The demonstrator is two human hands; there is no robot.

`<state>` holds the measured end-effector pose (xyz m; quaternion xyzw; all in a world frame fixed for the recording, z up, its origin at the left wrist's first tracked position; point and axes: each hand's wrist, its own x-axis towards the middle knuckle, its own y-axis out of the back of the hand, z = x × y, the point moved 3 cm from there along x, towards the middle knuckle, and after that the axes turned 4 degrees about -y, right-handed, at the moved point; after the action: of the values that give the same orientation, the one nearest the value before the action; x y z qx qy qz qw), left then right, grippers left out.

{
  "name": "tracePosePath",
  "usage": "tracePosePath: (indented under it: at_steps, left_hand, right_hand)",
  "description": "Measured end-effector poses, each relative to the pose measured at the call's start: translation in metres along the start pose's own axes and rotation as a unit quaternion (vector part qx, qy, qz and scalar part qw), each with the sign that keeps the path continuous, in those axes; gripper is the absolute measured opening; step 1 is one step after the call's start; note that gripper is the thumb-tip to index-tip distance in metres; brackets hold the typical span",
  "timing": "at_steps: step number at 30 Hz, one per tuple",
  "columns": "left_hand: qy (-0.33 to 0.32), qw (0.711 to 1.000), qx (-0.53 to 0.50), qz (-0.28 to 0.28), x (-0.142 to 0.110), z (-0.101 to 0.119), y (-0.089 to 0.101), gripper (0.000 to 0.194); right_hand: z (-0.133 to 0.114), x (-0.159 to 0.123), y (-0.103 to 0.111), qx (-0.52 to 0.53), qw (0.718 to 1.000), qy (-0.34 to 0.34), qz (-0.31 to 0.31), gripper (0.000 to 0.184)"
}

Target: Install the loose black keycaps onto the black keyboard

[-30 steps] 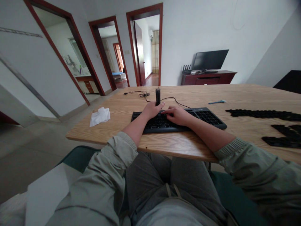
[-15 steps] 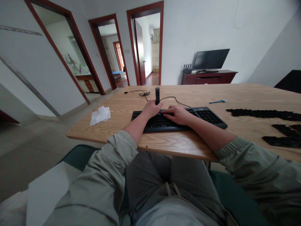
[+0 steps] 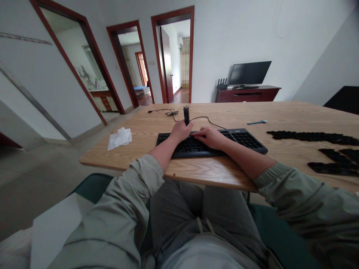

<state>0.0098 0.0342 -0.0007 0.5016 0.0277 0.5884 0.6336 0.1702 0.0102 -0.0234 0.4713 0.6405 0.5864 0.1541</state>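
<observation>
Two pushed-up grey-green sleeves [image 3: 140, 190] lie nearest, above grey trousers [image 3: 179, 220] and a teal chair seat [image 3: 92, 185]. Both forearms cross the near edge of the wooden table [image 3: 213, 168], which appears to carry their weight.

The left hand [image 3: 181, 131] appears clenched around the lower end of a black cylindrical device [image 3: 186, 115]. The device stands upright, just beyond the hand, above the keyboard's far edge. The right hand [image 3: 210, 137] is not grasping anything; its fingers lie curved and released on the keys, palm down. This placement appears to steady the black keyboard [image 3: 245, 140], which lies square between the forearms. The two hands cover its left and middle sections.

A black cable [image 3: 206, 118] runs along the far side of the keyboard, and a coiled cable [image 3: 171, 113] lies further left. A white tissue [image 3: 119, 138] sits left of the keyboard. To the right lie black key strips [image 3: 311, 136] and a small blue implement [image 3: 256, 122]. Beyond the table, a monitor [image 3: 249, 73] stands on a dark red cabinet [image 3: 246, 94].
</observation>
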Motion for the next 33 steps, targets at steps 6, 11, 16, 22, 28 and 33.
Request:
tracePosePath:
  at_steps: [6, 11, 16, 22, 28, 33]
  left_hand:
    - [0.051, 0.994, -0.054, 0.077, 0.002, -0.004, 0.003, 0.039]
    - [0.021, 0.996, -0.05, 0.066, 0.002, -0.002, 0.003, 0.037]
    - [0.063, 0.984, -0.146, 0.086, 0.003, -0.015, 0.008, 0.038]
    - [0.047, 0.973, -0.196, 0.112, 0.006, -0.019, 0.01, 0.035]
    - [0.048, 0.948, -0.246, 0.196, 0.009, -0.022, 0.024, 0.035]
    - [0.077, 0.909, -0.312, 0.264, 0.012, -0.028, 0.037, 0.034]
  right_hand:
    - [0.0, 0.002, -0.002, -0.007, 1.0, 0.011, 0.009, 0.034]
    - [0.002, 0.002, -0.004, -0.008, 0.999, 0.026, 0.021, 0.032]
    - [-0.006, 0.001, 0.0, -0.018, 0.998, 0.044, 0.047, 0.034]
    - [-0.016, 0.005, 0.002, -0.03, 0.999, 0.01, 0.042, 0.046]
    - [-0.023, 0.003, 0.008, 0.026, 0.997, 0.011, 0.067, 0.072]
    - [-0.02, -0.002, 0.014, 0.023, 0.996, -0.003, 0.085, 0.078]
